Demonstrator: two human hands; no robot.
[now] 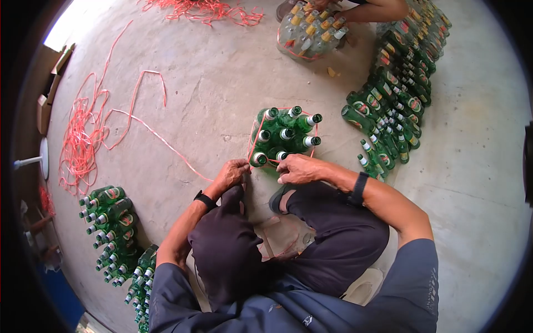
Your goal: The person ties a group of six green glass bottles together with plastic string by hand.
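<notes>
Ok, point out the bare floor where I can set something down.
Bare floor shows between the tangled string and the tied green bottles, though a loose strand crosses its near side. More lies right of the long bottle row. It is crowded at the tied bottles' near edge, with the left hand and right hand there.

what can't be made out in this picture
- Fingertips of the right hand: head view, curled out of sight, so its grip is unclear.
- End of the strand from the pink string pile: head view, lost at the left forearm.
- Co-worker: head view, head and most of the body cut off by the top edge.
- Label wording on the right-hand bottle rows: head view, too small.
</notes>
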